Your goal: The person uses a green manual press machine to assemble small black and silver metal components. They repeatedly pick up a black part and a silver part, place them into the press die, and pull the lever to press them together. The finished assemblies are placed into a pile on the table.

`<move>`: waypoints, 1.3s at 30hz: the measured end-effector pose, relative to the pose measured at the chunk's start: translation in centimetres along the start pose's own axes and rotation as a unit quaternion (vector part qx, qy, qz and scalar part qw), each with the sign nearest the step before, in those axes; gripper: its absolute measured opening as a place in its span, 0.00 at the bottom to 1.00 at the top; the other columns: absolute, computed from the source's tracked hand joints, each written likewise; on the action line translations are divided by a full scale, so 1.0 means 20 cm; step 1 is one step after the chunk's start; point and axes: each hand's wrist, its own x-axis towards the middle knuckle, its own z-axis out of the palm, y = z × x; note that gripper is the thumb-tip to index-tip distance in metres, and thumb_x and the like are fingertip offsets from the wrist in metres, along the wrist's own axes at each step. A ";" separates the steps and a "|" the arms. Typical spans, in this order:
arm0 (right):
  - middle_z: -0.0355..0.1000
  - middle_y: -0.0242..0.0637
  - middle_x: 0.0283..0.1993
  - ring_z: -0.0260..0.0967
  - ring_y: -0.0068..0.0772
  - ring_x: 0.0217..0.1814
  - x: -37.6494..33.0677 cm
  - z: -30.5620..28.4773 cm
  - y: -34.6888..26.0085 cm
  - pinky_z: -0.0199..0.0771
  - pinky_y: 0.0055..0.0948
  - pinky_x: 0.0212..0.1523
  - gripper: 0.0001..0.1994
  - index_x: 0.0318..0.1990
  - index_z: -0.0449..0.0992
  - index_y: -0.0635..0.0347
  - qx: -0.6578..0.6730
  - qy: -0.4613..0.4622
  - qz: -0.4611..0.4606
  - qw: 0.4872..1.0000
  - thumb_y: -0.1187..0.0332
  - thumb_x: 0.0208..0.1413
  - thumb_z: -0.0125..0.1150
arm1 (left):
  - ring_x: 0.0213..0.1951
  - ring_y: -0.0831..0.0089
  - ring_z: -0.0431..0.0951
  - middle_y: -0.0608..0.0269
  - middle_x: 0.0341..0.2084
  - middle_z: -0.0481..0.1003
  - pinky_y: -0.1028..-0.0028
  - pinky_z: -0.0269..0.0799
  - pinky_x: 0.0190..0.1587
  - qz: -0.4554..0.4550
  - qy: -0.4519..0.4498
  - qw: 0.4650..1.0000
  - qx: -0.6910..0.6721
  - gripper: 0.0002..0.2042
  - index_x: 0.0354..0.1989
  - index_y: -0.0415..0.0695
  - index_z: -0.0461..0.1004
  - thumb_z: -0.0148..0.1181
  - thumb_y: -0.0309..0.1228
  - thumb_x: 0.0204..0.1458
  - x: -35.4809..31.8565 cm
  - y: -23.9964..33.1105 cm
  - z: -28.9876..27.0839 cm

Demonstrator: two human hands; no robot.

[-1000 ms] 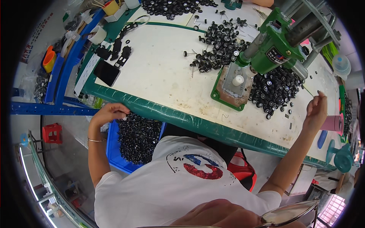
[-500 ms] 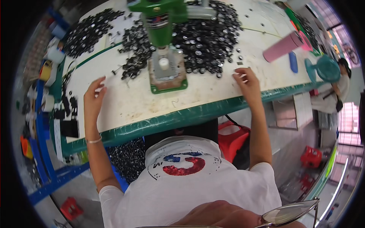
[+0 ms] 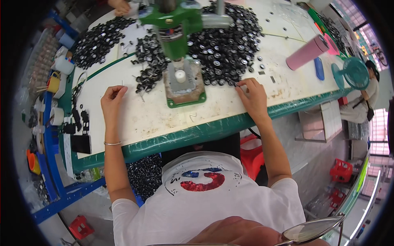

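My left hand (image 3: 112,102) is closed in a pinch over the left part of the white tabletop, and a thin metal pin (image 3: 122,83) sticks up from its fingertips. At the front right edge of a big pile of black round parts with shiny centres (image 3: 221,51), my right hand (image 3: 253,98) pinches a small black round part (image 3: 237,84) between thumb and forefinger. Between my hands stands a green hand press (image 3: 172,41). Below its ram, a white round piece (image 3: 179,75) sits on the metal base plate (image 3: 182,87).
More black parts (image 3: 98,43) are heaped at the far left, by another person's hand (image 3: 120,7). A black phone (image 3: 81,144) lies near the left edge. On the right are a pink bottle (image 3: 308,52), a blue object (image 3: 319,69) and a teal fan (image 3: 353,74).
My left hand has closed on a thin pin. The right hand moved left to the pile's edge and closed on a part. Another person's hand has appeared at the far left.
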 end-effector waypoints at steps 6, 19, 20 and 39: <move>0.71 0.33 0.36 0.65 0.29 0.31 0.05 0.02 -0.10 0.65 0.28 0.38 0.07 0.36 0.75 0.60 0.175 0.008 -0.001 0.984 0.76 0.48 0.62 | 0.33 0.81 0.76 0.62 0.34 0.78 0.84 0.68 0.34 0.017 0.060 0.994 -0.093 0.07 0.35 0.40 0.78 0.65 0.29 0.50 -0.01 0.18 0.07; 0.70 0.35 0.38 0.69 0.38 0.39 0.34 0.28 -0.54 0.67 0.33 0.39 0.07 0.37 0.76 0.56 0.217 -0.055 -0.115 0.968 0.72 0.49 0.64 | 0.40 0.69 0.81 0.52 0.39 0.79 0.77 0.77 0.44 -0.112 -0.119 0.914 -0.370 0.11 0.44 0.33 0.76 0.59 0.21 0.53 -0.10 0.31 0.45; 0.70 0.35 0.38 0.69 0.39 0.39 0.34 0.28 -0.54 0.68 0.33 0.39 0.07 0.36 0.76 0.56 0.200 -0.040 -0.135 0.970 0.72 0.49 0.64 | 0.39 0.70 0.80 0.53 0.39 0.79 0.77 0.77 0.43 -0.113 -0.119 0.916 -0.365 0.10 0.43 0.33 0.76 0.59 0.21 0.52 -0.10 0.29 0.45; 0.71 0.36 0.39 0.69 0.28 0.40 0.33 0.32 -0.57 0.69 0.24 0.40 0.08 0.38 0.75 0.62 0.337 -0.032 -0.052 0.940 0.75 0.49 0.65 | 0.31 0.81 0.74 0.65 0.31 0.79 0.80 0.70 0.38 -0.042 -0.130 0.932 -0.337 0.06 0.36 0.38 0.79 0.64 0.24 0.50 -0.07 0.44 0.54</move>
